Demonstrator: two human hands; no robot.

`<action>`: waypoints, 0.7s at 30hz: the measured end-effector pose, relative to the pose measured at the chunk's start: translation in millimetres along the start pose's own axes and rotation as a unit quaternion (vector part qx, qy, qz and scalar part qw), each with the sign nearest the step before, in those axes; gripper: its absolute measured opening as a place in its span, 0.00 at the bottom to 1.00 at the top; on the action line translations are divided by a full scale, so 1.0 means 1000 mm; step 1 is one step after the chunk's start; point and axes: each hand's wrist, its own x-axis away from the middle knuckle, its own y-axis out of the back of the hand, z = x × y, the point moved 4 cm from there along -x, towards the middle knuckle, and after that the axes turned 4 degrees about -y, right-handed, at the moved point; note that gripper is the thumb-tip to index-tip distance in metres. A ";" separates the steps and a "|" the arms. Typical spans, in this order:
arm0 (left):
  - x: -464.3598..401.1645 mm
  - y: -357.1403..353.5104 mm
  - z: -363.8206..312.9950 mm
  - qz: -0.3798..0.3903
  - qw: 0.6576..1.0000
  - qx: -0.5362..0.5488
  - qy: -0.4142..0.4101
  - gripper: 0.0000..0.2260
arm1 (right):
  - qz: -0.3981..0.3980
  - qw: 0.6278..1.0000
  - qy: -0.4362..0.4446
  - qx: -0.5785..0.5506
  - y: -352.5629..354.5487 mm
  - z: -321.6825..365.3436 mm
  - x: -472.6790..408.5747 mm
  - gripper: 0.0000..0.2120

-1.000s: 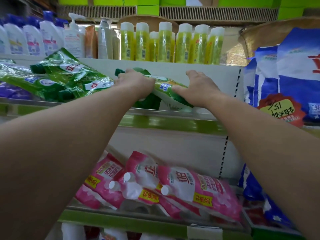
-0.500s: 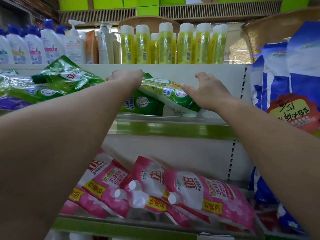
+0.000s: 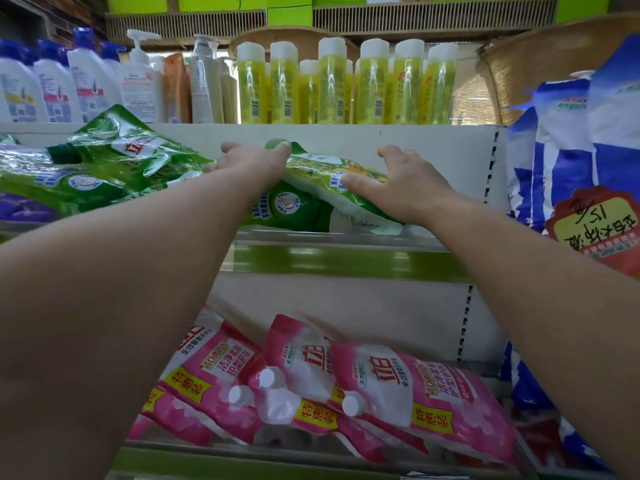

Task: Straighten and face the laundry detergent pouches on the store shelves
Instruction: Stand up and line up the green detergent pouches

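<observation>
Left hand (image 3: 254,159) and right hand (image 3: 403,181) rest on a green pouch (image 3: 332,174).

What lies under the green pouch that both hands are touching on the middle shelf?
Under the top green pouch a second green pouch shows, lying on the shelf. The left hand and forearm cover its left part.
</observation>
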 end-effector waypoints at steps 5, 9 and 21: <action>0.000 -0.005 -0.003 -0.005 1.000 -0.003 -0.008 0.44 | -0.001 0.999 0.028 0.025 -0.004 0.013 0.000 0.43; 0.001 -0.006 -0.006 -0.010 1.000 0.007 -0.015 0.45 | 0.008 0.998 0.038 0.050 -0.010 0.018 0.002 0.44; -0.001 -0.007 -0.010 -0.026 0.998 0.052 -0.033 0.38 | -0.005 0.987 0.051 0.155 -0.020 0.016 0.000 0.31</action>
